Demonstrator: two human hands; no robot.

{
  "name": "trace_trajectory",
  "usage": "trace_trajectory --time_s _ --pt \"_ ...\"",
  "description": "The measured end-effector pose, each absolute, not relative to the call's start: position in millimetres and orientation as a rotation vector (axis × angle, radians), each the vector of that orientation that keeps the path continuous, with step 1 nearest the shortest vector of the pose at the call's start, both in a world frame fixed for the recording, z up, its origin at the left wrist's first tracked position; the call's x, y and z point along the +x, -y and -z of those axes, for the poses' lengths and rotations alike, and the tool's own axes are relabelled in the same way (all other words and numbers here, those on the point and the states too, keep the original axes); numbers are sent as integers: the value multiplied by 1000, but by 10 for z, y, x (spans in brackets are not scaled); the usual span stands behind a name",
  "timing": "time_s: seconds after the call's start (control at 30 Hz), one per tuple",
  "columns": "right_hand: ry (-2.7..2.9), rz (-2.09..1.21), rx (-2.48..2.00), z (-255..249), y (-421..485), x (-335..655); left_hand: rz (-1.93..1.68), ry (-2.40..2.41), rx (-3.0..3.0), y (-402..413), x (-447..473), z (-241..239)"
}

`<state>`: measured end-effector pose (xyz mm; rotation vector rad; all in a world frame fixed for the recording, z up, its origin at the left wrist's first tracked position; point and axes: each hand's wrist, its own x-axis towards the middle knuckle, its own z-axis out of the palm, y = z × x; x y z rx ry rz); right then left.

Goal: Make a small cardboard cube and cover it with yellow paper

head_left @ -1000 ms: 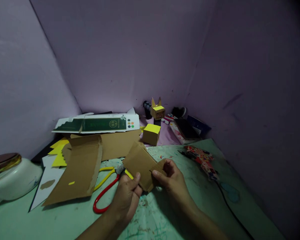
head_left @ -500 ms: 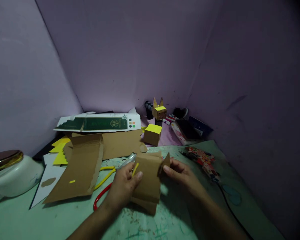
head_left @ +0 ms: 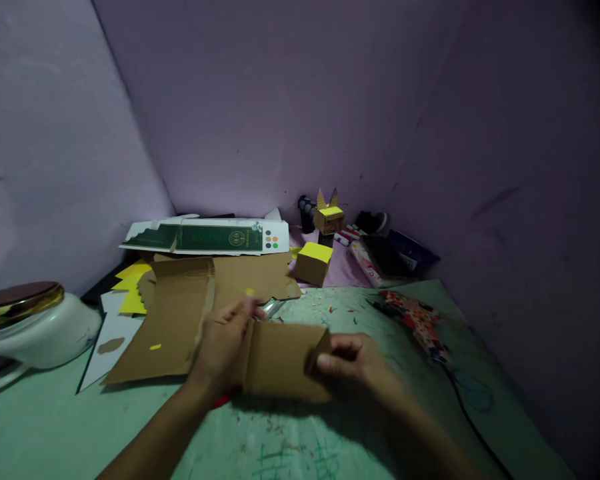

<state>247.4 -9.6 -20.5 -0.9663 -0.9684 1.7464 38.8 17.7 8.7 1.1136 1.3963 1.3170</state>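
Observation:
A folded brown cardboard piece is held between my hands above the green table, its two ends bent up as flaps. My right hand pinches the right flap between thumb and fingers. At the left flap, my left hand is closed and slightly blurred; part of its grip is hidden. A small yellow bit shows just above its fingertips, and whether the hand holds it is unclear. Under and behind that hand, a metal blade and a piece of red handle peek out.
Bent cardboard and yellow paper lie left, near a white ceramic pot. Behind are a green-and-white box panel, a yellow-topped cardboard box and an eared cardboard head. A patterned glue gun with cord lies right.
The cardboard has turned so its flaps stand at left and right, and the loose layers under it no longer show. My left hand has shifted left and up; the view has moved slightly.

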Motion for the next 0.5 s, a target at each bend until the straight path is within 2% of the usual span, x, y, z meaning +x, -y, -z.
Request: trace_trajectory --time_s 0.13,0.2,0.27,0.37,0.5 --pt "485 -1415 -878 89 -22 2545 -1818 -1663 1130 -274 231 -143" --pt "429 -1368 -861 30 -54 2586 -1887 -1644 1228 -210 252 -183" --pt "428 -1380 -865 7 -56 2588 -1669 -1486 1214 -90 362 -184" --pt "450 -1445 -866 52 -15 2502 -1131 -1190 958 86 616 -87" --pt "582 -1622 -858 200 68 2343 -989 -1024 765 151 863 103"
